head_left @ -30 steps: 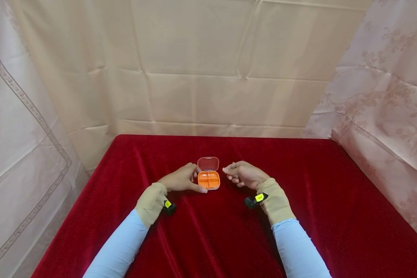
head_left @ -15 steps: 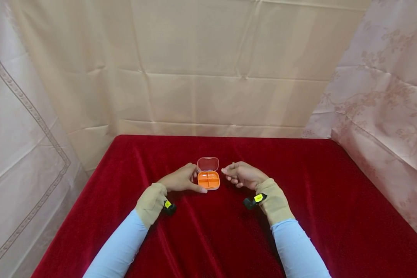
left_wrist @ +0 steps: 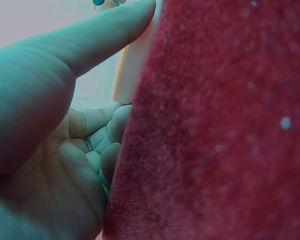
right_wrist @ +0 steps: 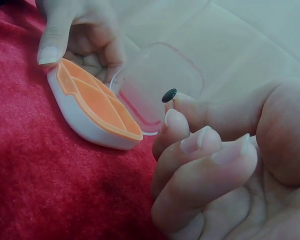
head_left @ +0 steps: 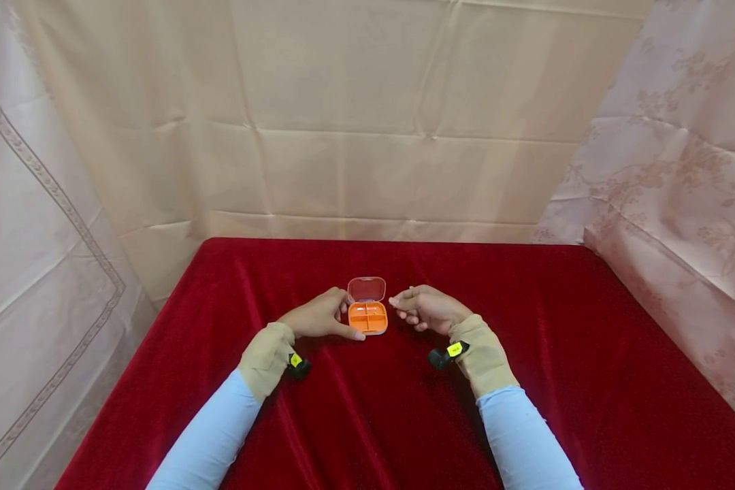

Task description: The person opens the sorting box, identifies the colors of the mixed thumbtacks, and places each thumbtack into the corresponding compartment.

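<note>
Nearest, I see red cloth (head_left: 380, 422) spreading between two blue sleeves (head_left: 205, 435), wide to both sides, far table edge well behind case (right_wrist: 95, 130). My count: two hands, one dark-headed, tack-like piece (right_wrist: 169, 95), one orange-and-white case, four compartments (right_wrist: 99, 106), one clear lid (head_left: 367, 287), raised. Right hand (head_left: 435, 309): thumb and index pinched tight on piece, just beside case. Left hand (head_left: 318, 316): thumb on near left corner, fingers behind left side, holding case. Farthest: beige curtain (head_left: 367, 122).
</note>
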The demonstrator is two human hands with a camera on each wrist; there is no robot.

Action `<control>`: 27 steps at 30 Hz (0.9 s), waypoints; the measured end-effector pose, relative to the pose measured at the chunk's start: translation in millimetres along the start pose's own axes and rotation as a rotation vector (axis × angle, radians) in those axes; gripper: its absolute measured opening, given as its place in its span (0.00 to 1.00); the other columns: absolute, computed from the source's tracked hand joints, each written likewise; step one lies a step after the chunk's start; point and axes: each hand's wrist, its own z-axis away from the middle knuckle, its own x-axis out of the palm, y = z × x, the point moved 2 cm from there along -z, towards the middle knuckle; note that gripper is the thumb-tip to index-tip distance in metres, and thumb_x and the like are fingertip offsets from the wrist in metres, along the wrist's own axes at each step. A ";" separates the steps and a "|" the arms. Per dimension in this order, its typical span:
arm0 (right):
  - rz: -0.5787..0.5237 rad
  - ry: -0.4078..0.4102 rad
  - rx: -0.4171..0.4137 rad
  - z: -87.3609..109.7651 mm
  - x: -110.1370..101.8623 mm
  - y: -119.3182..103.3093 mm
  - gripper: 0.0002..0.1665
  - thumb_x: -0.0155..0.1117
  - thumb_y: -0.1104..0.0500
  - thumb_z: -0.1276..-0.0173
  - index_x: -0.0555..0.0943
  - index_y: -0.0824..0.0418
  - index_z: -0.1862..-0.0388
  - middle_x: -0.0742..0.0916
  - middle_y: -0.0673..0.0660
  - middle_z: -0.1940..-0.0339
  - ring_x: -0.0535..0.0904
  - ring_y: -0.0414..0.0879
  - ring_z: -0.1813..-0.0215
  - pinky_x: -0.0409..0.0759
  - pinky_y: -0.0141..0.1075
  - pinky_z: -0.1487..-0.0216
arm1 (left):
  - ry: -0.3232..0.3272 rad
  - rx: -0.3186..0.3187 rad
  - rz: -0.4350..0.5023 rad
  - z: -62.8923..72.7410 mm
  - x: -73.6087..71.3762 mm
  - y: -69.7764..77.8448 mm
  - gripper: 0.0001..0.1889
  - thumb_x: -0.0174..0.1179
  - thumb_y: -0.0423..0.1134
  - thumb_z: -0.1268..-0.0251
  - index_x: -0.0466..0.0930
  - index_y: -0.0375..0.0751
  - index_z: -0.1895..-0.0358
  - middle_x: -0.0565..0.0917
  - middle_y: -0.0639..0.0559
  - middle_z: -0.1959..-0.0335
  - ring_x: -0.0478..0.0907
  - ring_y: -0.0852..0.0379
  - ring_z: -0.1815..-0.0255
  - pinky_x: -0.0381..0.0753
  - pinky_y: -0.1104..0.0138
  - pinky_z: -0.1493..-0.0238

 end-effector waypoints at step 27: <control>0.007 -0.024 0.001 -0.8 4.1 0.6 0.10 0.59 0.59 0.21 0.76 0.66 0.59 0.76 0.52 0.74 0.64 0.40 0.78 0.63 0.27 0.81 | 0.004 0.026 0.000 -0.5 0.5 -0.6 0.33 0.81 0.51 0.48 0.74 0.38 0.46 0.73 0.47 0.58 0.71 0.54 0.59 0.74 0.64 0.58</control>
